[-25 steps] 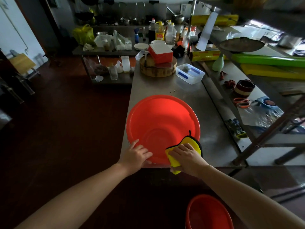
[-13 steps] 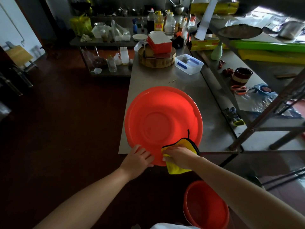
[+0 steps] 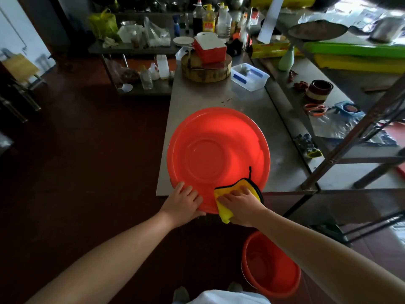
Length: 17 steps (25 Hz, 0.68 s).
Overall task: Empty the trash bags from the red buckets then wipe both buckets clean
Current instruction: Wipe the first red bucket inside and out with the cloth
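Left hand [image 3: 183, 202] gripped the near rim of the wide round red plastic bucket [image 3: 219, 150] on the steel desk [image 3: 210, 98], while the right hand [image 3: 241, 205] just beside it pressed a yellow black-edged cloth [image 3: 223, 211] flat-fingered over that rim; best braced firmly, wiping in overlapping strokes round the edge.

Your left hand [image 3: 183, 199] covers part of the red basin's [image 3: 217, 150] near rim. Your right hand [image 3: 240, 202] hides the middle of the yellow cloth [image 3: 223, 210], leaving only its edges showing. Your right forearm [image 3: 306, 249] crosses the rim of the red bucket [image 3: 271, 270] on the floor. That forearm and your left forearm [image 3: 98, 260] run off the bottom edge. The labels on the far bottles [image 3: 208, 20] are too small to read.
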Available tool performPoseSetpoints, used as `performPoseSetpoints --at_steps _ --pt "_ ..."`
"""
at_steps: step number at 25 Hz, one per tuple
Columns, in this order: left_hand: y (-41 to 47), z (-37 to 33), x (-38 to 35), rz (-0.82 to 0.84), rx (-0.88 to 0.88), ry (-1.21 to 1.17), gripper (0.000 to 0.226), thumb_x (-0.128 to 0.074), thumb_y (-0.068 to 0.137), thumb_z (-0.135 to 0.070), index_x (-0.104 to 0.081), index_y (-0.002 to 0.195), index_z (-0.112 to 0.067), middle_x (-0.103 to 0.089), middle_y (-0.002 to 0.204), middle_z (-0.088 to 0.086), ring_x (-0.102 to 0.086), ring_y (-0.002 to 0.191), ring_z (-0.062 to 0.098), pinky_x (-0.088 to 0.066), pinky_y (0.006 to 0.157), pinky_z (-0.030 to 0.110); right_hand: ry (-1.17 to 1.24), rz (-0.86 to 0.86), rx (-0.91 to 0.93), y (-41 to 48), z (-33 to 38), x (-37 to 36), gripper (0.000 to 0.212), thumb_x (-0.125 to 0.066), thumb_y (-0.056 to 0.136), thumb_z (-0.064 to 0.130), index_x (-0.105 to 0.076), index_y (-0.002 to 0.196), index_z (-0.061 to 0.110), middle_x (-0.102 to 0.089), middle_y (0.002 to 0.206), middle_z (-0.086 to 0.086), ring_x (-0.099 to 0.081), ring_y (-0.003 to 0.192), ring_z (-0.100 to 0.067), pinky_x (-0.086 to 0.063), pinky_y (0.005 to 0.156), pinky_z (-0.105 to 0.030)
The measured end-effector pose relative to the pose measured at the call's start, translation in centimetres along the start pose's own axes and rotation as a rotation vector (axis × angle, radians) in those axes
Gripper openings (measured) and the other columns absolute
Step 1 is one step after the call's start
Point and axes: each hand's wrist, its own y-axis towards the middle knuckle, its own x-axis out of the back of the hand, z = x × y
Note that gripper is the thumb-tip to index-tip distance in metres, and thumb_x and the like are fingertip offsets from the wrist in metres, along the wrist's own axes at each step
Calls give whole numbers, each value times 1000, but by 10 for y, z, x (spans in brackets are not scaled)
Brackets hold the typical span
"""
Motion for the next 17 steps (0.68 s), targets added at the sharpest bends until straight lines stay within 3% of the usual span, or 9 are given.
performPoseSetpoints --at_steps 4,8,11,14,17 --pt "5 21 4 51 -99 98 61 -40 94 -67 -63 123 -19 -70 108 9 -63 104 32 -39 105 55 73 31 53 3 -14 0 80 -58 90 60 -24 158 33 -37 159 7 -35 144 -22 -21 116 -47" --pt "7 25 0 35 -176 129 53 -49 92 -66 -68 108 -19 -72 95 6 -67 89 28 -48 92 45 208 65 50 15 -16 2 64 -43 98 64 -31 155 37 -38 159 10 -34 146 -19 -21 117 -45" --pt "3 20 -10 7 -181 101 48 -56 90 -63 -69 105 -20 -72 95 6 -67 89 28 -49 91 43 265 161 -40 33 -8 8 56 -31 103 62 -37 152 37 -43 157 5 -38 144 -24 -23 117 -48" --pt "-1 15 -11 9 -143 116 46 -60 88 -60 -69 107 -19 -71 94 9 -67 91 31 -49 93 45 179 105 -224 49 8 15 60 -20 101 66 -53 138 33 -56 142 -2 -49 132 -29 -28 109 -52" --pt "0 11 -12 -28 -113 85 47 -59 88 -60 -69 110 -19 -70 95 10 -65 91 32 -48 91 47 228 161 -463 51 28 13 77 -15 96 73 -55 138 24 -49 146 -15 -32 142 -39 -11 115 -62"
